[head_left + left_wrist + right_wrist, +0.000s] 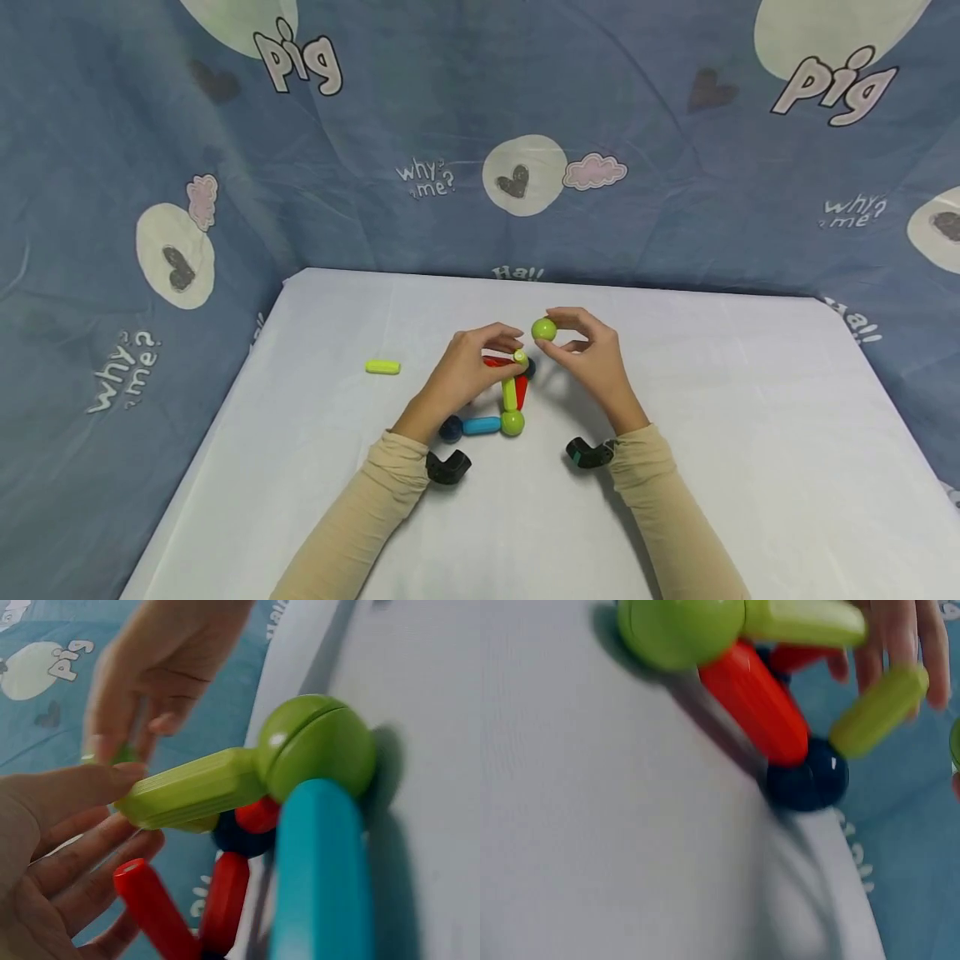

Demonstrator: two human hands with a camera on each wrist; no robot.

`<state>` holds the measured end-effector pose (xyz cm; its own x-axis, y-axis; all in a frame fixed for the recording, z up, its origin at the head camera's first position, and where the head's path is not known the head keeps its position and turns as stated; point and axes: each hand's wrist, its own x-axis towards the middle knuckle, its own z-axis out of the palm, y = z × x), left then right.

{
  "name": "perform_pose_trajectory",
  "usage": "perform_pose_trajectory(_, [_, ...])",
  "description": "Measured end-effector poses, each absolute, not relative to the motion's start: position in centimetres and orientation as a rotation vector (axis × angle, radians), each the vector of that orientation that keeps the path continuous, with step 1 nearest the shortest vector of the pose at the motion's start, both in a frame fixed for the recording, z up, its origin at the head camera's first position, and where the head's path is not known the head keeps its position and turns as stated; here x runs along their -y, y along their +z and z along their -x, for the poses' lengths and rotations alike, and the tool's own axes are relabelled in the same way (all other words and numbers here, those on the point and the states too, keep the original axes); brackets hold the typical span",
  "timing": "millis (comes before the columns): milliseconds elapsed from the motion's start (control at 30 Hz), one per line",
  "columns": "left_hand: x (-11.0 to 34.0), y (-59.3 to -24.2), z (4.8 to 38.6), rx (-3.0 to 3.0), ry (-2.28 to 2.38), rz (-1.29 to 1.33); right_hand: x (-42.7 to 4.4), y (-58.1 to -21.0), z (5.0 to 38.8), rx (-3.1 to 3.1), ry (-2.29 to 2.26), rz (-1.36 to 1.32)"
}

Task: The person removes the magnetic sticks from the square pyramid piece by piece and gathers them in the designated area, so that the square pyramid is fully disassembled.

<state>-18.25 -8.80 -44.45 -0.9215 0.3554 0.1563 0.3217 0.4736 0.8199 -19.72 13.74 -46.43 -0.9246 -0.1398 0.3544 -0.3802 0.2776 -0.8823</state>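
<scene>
My right hand [600, 362] pinches a green ball [543, 330] between thumb and fingertips, just above and to the right of a toy frame of rods and balls. At that frame, my left hand [467, 365] grips a lime-green rod [191, 787] near its free end. The rod's other end joins a lower green ball [319, 746] on the table, from which a light-blue rod [482, 426] leads to a dark blue ball [450, 429]. Red rods [757, 701] and another dark blue ball [808, 776] form the far side, partly hidden by my left hand.
A loose lime-green rod [382, 367] lies left of the frame on the white-covered table [750, 467]. Black wrist devices [448, 468] sit at both cuffs. Behind the table's far edge hangs a printed blue curtain [420, 100].
</scene>
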Motion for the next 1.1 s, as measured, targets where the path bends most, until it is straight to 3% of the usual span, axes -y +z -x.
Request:
perform_pose_trajectory(533, [13.3, -42.3, 19.3, -2.686, 1.067, -0.481, -16.7, -49.8, 24.3, 2.502, 1.776, -0.302])
perform_pose_trajectory(1100, [13.1, -43.9, 19.9, -2.657, 1.002, -0.361, -16.1, -51.3, 25.1, 2.591, 1.619, -0.297])
